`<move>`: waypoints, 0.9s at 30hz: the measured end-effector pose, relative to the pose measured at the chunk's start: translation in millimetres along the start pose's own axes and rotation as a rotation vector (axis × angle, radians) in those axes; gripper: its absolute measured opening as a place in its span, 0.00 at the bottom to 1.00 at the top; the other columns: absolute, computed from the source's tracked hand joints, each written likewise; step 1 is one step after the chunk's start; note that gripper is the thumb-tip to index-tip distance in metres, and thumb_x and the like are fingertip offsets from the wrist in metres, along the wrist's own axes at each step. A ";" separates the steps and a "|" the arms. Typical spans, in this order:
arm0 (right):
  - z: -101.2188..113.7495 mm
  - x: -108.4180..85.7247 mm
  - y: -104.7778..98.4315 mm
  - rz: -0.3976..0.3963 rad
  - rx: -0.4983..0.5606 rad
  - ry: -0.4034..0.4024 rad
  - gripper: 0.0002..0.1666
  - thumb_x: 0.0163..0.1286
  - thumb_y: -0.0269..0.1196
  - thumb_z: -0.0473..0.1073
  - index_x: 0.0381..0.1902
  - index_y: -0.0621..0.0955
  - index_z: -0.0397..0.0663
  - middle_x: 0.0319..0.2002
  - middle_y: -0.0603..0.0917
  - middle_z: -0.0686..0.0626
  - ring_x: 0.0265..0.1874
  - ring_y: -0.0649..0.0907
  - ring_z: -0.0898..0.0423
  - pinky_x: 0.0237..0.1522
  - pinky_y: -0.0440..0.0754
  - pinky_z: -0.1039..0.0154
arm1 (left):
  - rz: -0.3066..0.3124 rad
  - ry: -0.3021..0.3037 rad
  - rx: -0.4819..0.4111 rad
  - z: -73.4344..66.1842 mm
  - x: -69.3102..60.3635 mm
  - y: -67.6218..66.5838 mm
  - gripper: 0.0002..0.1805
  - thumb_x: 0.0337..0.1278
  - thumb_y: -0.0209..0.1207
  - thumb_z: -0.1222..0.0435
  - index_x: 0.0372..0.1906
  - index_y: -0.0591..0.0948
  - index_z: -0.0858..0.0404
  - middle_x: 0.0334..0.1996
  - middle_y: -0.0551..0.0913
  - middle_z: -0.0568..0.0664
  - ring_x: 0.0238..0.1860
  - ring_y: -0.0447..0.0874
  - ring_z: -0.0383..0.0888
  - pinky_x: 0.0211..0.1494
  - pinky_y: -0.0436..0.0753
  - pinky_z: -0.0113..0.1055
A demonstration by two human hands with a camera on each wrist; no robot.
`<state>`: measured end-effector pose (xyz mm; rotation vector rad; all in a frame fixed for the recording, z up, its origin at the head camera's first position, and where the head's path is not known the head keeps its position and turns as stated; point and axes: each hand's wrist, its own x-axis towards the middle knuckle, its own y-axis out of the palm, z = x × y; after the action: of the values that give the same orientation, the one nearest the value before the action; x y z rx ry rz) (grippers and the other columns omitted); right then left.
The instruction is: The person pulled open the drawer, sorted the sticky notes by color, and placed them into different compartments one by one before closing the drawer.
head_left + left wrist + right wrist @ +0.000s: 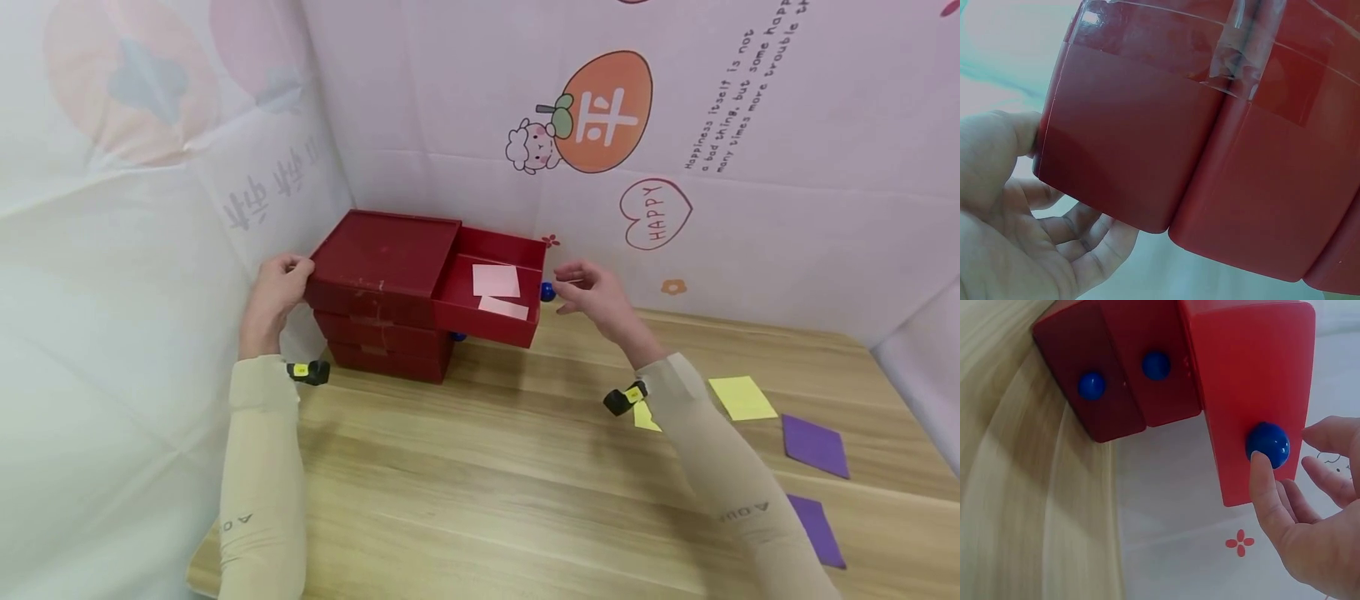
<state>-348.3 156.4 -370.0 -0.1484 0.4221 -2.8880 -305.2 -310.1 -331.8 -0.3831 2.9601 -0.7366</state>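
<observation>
A dark red drawer cabinet (382,254) stands at the back left of the table. Its top drawer (487,321) is pulled out to the right, with a pale pink paper (496,281) and a second pale paper (503,307) inside. At the cabinet's upper left end my left hand (276,296) grips the edge, thumb and fingers bent about the corner (1035,212). My right hand (596,304) is beside the drawer's blue knob (1267,445), fingers loosely spread. One fingertip overlaps the knob in the right wrist view; whether it touches, I cannot tell. The thumb is apart from it.
Two lower drawers with blue knobs, a middle knob (1156,365) and a bottom knob (1091,385), are closed. Yellow sheets (742,398) and purple sheets (815,446) lie on the wooden table (465,492) at right. A printed white curtain (450,108) hangs close behind the cabinet.
</observation>
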 end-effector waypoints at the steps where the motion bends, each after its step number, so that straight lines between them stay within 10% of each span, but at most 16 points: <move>1: -1.6 -0.3 0.5 -0.004 0.016 0.002 0.22 0.69 0.63 0.45 0.57 0.74 0.44 0.56 0.76 0.42 0.48 0.80 0.49 0.42 0.87 0.56 | 0.000 0.001 0.001 -0.3 0.1 0.2 0.20 0.69 0.44 0.56 0.53 0.74 0.66 0.42 0.73 0.47 0.38 0.73 0.39 0.48 0.79 0.38; 27: -14.6 -1.8 16.0 -0.003 0.415 -0.010 0.12 0.68 0.61 0.32 0.49 0.77 0.37 0.44 0.79 0.48 0.43 0.82 0.57 0.46 0.85 0.67 | -0.030 0.003 -0.001 -1.0 0.0 2.0 0.20 0.68 0.44 0.56 0.53 0.75 0.66 0.42 0.73 0.48 0.39 0.72 0.42 0.44 0.77 0.35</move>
<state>-345.2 145.8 -388.7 -0.0933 -0.1823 -2.9005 -305.7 -308.0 -331.9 -0.4274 2.9633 -0.7400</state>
